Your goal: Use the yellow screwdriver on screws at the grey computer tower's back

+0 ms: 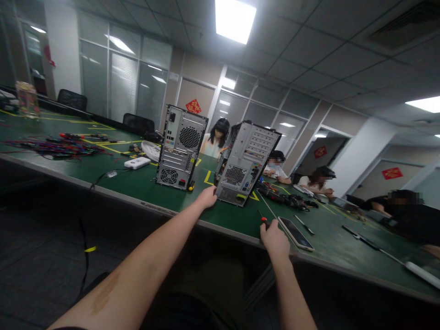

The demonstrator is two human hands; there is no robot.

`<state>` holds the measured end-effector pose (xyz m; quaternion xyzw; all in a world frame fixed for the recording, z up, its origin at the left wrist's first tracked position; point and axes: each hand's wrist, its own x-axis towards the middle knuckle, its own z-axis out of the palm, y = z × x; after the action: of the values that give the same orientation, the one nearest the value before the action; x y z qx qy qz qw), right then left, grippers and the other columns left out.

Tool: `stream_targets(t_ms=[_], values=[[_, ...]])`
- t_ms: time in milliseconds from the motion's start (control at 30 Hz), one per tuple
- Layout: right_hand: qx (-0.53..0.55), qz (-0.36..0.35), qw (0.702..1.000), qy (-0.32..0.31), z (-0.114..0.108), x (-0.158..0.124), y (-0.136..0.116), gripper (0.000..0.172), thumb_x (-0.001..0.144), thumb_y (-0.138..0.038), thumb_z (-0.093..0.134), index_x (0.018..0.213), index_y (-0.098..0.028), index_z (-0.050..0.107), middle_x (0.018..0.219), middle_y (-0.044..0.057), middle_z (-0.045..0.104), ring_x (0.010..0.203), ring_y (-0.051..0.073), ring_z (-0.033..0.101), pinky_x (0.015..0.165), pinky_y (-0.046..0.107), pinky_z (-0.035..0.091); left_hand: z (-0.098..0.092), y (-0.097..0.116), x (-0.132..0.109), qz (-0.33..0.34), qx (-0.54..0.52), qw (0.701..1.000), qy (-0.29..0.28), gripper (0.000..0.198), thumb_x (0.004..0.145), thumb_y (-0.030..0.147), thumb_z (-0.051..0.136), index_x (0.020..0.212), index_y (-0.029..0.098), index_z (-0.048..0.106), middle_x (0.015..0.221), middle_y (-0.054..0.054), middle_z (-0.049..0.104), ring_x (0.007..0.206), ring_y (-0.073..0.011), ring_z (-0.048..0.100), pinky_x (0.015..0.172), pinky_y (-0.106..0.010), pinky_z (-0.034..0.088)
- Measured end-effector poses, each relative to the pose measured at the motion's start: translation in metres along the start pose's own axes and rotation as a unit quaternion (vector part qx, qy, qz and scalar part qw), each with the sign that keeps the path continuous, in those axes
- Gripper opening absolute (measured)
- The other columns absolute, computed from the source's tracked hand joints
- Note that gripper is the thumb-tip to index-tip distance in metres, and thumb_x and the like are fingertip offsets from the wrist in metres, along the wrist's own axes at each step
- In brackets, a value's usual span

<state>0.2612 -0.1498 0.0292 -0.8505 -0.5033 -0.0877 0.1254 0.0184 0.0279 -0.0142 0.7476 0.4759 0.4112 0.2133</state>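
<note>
Near the near edge of the green bench point(137, 185), your left hand point(207, 197) touches a grey metal computer tower point(245, 160); a second tower point(180, 144) stands left, a flat black phone point(295, 233) right.

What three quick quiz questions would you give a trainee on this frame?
1. True or false: the left hand is at the base of a computer tower.
2. What lies on the table just right of the right hand? A) phone B) mug C) keyboard
3. What colour is the handle of the screwdriver at the right hand's fingertips?
Key: 1 true; 2 A; 3 red.
</note>
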Motion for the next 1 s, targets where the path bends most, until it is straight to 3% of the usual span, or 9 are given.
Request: stream_targets(t_ms=[133, 300, 467, 600, 733, 833, 1000], values=[[0.01, -0.037, 0.999, 0.018, 0.009, 0.023, 0.0, 0.045, 0.103, -0.05, 0.037, 0.121, -0.014, 0.056, 0.103, 0.02, 0.072, 0.101, 0.034, 0.071, 0.084, 0.043, 0.053, -0.001, 0.001, -0.001, -0.003, 0.005, 1.0, -0.006, 0.037, 0.091, 0.014, 0.056, 0.126, 0.018, 0.064, 0.13, -0.012, 0.068, 0.117, -0.0241, 0.065, 0.102, -0.033, 0.048], [0.061, -0.071, 0.992, 0.08, 0.005, 0.041, -0.009, 0.053, 0.099, -0.053, 0.046, 0.126, -0.008, 0.056, 0.12, 0.026, 0.065, 0.119, 0.037, 0.061, 0.099, 0.045, 0.046, -0.002, 0.004, -0.002, -0.012, 0.012, 1.0, -0.008, 0.037, 0.09, 0.014, 0.056, 0.126, 0.017, 0.063, 0.132, -0.013, 0.067, 0.12, -0.0237, 0.064, 0.103, -0.032, 0.047], [0.166, -0.111, 0.973, 0.118, -0.005, 0.062, -0.05, 0.059, 0.096, -0.056, 0.05, 0.134, -0.011, 0.048, 0.126, 0.017, 0.064, 0.116, 0.027, 0.062, 0.097, 0.032, 0.047, -0.001, 0.006, -0.003, -0.009, 0.014, 1.0, -0.001, 0.043, 0.091, 0.014, 0.056, 0.134, 0.015, 0.056, 0.136, -0.016, 0.065, 0.125, -0.0253, 0.061, 0.107, -0.035, 0.045], [0.23, -0.101, 0.959, 0.128, -0.017, 0.088, -0.089, 0.067, 0.091, -0.056, 0.054, 0.139, -0.01, 0.043, 0.134, 0.02, 0.061, 0.117, 0.028, 0.063, 0.096, 0.032, 0.047, 0.0, 0.007, -0.001, -0.011, 0.015, 1.0, -0.006, 0.043, 0.093, 0.017, 0.056, 0.136, 0.017, 0.054, 0.138, -0.016, 0.063, 0.128, -0.0254, 0.06, 0.108, -0.035, 0.044], [0.269, -0.077, 0.954, 0.111, -0.025, 0.11, -0.105, 0.058, 0.091, -0.042, 0.055, 0.139, -0.013, 0.044, 0.122, 0.015, 0.069, 0.107, 0.026, 0.067, 0.091, 0.032, 0.05, 0.001, 0.01, 0.005, -0.027, -0.005, 0.999, -0.02, 0.037, 0.097, 0.024, 0.055, 0.134, 0.021, 0.052, 0.136, -0.013, 0.065, 0.125, -0.0251, 0.062, 0.103, -0.034, 0.046], [0.282, -0.07, 0.952, 0.097, -0.025, 0.119, -0.1, 0.043, 0.089, -0.033, 0.053, 0.129, -0.015, 0.056, 0.116, 0.012, 0.073, 0.103, 0.024, 0.069, 0.09, 0.031, 0.051, 0.003, 0.018, 0.013, -0.044, -0.033, 0.998, -0.016, 0.033, 0.099, 0.027, 0.053, 0.132, 0.022, 0.051, 0.131, -0.012, 0.068, 0.12, -0.0251, 0.065, 0.098, -0.033, 0.048], [0.291, -0.088, 0.948, 0.092, -0.02, 0.127, -0.091, 0.039, 0.087, -0.033, 0.055, 0.121, -0.015, 0.063, 0.115, 0.012, 0.073, 0.103, 0.025, 0.068, 0.091, 0.032, 0.05, 0.012, 0.032, 0.023, -0.082, -0.072, 0.994, -0.003, 0.048, 0.098, 0.027, 0.055, 0.142, 0.017, 0.039, 0.129, -0.018, 0.069, 0.116, -0.0275, 0.068, 0.096, -0.034, 0.049]])
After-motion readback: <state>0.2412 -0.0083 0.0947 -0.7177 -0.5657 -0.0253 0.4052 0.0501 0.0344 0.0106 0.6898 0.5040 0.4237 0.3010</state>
